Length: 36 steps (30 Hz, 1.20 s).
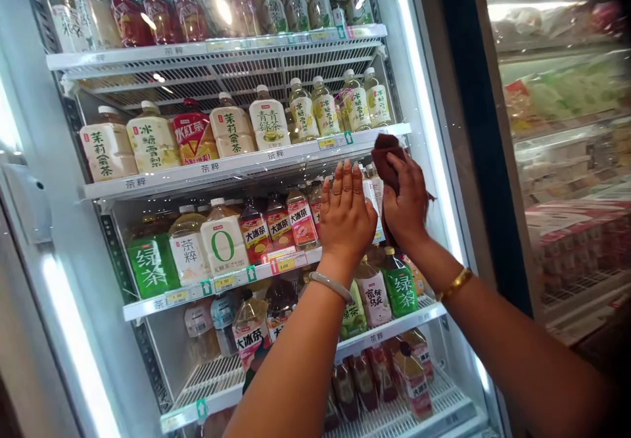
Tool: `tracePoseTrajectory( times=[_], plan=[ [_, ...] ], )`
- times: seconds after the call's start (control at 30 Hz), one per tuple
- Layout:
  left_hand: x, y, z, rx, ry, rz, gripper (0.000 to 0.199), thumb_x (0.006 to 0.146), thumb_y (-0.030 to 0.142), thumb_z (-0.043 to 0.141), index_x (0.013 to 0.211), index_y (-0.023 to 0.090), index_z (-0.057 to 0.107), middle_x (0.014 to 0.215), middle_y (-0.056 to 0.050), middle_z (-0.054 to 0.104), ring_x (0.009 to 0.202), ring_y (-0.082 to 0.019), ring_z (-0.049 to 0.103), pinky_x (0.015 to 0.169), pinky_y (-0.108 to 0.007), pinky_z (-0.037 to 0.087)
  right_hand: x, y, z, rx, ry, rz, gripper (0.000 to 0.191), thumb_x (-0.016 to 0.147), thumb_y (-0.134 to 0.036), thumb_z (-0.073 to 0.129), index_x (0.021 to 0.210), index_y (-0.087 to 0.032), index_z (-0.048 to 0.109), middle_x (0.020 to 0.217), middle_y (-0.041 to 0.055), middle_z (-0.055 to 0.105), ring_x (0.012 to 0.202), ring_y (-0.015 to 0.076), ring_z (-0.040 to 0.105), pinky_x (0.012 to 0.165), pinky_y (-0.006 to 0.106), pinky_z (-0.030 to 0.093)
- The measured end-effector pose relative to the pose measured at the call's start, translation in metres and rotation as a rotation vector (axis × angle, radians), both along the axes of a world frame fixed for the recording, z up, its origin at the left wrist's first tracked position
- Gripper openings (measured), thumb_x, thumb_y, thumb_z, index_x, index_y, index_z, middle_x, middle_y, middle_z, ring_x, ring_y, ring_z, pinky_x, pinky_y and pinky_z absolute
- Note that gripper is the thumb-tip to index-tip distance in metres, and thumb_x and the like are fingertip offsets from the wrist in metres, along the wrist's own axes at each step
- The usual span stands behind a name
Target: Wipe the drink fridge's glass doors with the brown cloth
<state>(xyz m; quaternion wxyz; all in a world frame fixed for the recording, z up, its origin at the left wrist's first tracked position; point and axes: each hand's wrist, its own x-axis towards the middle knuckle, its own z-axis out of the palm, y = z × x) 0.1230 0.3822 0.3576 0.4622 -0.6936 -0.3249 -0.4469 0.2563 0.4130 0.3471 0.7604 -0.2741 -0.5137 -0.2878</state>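
Note:
My left hand lies flat on the clear glass door of a drinks cooler, palm down with the fingers stretched upward. Beside it on the right, my right hand grips a dark brown cloth against the same glass. Part of the cloth is hidden behind that palm. A pale bangle circles my left wrist, and a gold bracelet my right. Behind the glass, bottles of tea stand on white wire shelves, some covered from view by my hands and forearms.
A green-labelled bottle and a white bottle marked 0 stand on the middle shelf. A lit strip runs down the cooler's right side. Past a dark post, another display holds packaged goods.

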Motion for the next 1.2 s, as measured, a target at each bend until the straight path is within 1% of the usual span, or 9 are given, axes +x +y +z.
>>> tracePoseTrajectory(
  times=[0.13,0.27,0.37,0.47,0.6,0.73,0.83,1.0,1.2],
  plan=[
    [-0.001,-0.001,0.0,-0.014,-0.034,-0.023,0.062,0.104,0.026,0.034,0.164,0.008,0.031,0.173,-0.012,0.028,0.164,-0.021,0.017,0.139,-0.045,0.01,-0.028,-0.015,-0.04,-0.027,-0.084,0.055,0.049,0.103,-0.019,0.045,0.151,-0.032,0.052,0.156,0.0068,0.055,0.151,0.0235,0.046,0.13,0.055,0.034],
    [0.0,-0.002,0.001,-0.033,-0.145,-0.025,0.065,0.103,0.025,0.033,0.165,0.006,0.028,0.174,-0.013,0.027,0.165,-0.022,0.015,0.139,-0.045,0.01,-0.018,-0.017,-0.015,-0.025,-0.331,0.05,0.046,0.104,-0.021,0.045,0.149,-0.029,0.054,0.157,0.0062,0.055,0.153,0.0214,0.044,0.131,0.05,0.034],
    [0.001,-0.004,0.0,-0.052,-0.069,-0.021,0.066,0.103,0.026,0.034,0.166,0.008,0.025,0.175,-0.012,0.025,0.165,-0.021,0.012,0.139,-0.045,0.006,0.004,-0.006,0.009,-0.05,-0.241,-0.025,0.055,0.099,-0.016,0.05,0.152,-0.029,0.05,0.16,0.0064,0.051,0.154,0.0244,0.042,0.132,0.055,0.031],
    [0.002,-0.006,-0.001,-0.051,-0.048,-0.013,0.066,0.104,0.028,0.034,0.165,0.007,0.026,0.175,-0.012,0.024,0.165,-0.02,0.011,0.139,-0.044,0.005,0.001,-0.005,-0.004,-0.017,-0.059,-0.035,0.057,0.097,-0.015,0.051,0.152,-0.026,0.049,0.158,0.0096,0.053,0.152,0.0271,0.045,0.129,0.057,0.037],
    [0.002,-0.003,0.001,-0.072,-0.103,-0.048,0.063,0.104,0.027,0.031,0.165,0.01,0.028,0.174,-0.01,0.029,0.165,-0.02,0.012,0.139,-0.044,0.009,-0.024,-0.018,-0.028,-0.037,-0.187,0.059,0.044,0.105,-0.022,0.043,0.148,-0.028,0.053,0.156,0.0079,0.055,0.153,0.0234,0.044,0.129,0.053,0.038],
    [0.002,0.0,0.003,-0.073,-0.185,-0.056,0.065,0.105,0.028,0.032,0.166,0.008,0.023,0.174,-0.013,0.026,0.165,-0.022,0.011,0.139,-0.046,0.011,-0.018,-0.018,-0.007,-0.027,-0.366,0.031,0.044,0.105,-0.022,0.045,0.147,-0.024,0.054,0.158,0.0093,0.054,0.154,0.0232,0.042,0.132,0.051,0.033],
    [-0.004,-0.003,0.001,-0.09,-0.122,-0.003,0.066,0.104,0.028,0.035,0.165,0.006,0.025,0.175,-0.014,0.025,0.165,-0.023,0.013,0.139,-0.047,0.009,-0.007,-0.012,-0.003,-0.012,-0.276,-0.026,0.053,0.099,-0.014,0.05,0.15,-0.026,0.052,0.158,0.0093,0.053,0.153,0.0257,0.044,0.13,0.054,0.036],
    [-0.03,-0.013,-0.004,-0.101,-0.083,0.052,0.064,0.103,0.025,0.034,0.164,0.005,0.029,0.173,-0.016,0.029,0.164,-0.021,0.018,0.137,-0.043,0.018,-0.032,-0.017,-0.037,-0.028,-0.212,-0.018,0.061,0.098,-0.014,0.051,0.156,-0.032,0.045,0.161,0.0075,0.05,0.154,0.0288,0.043,0.126,0.06,0.04],
    [-0.057,-0.019,0.004,-0.034,-0.181,0.075,0.063,0.104,0.027,0.033,0.164,0.007,0.027,0.172,-0.017,0.029,0.164,-0.023,0.017,0.137,-0.047,0.019,-0.037,-0.02,0.0,-0.048,-0.42,0.029,0.062,0.096,-0.012,0.053,0.154,-0.033,0.049,0.162,0.0036,0.049,0.155,0.0268,0.04,0.131,0.056,0.035]
  ],
)
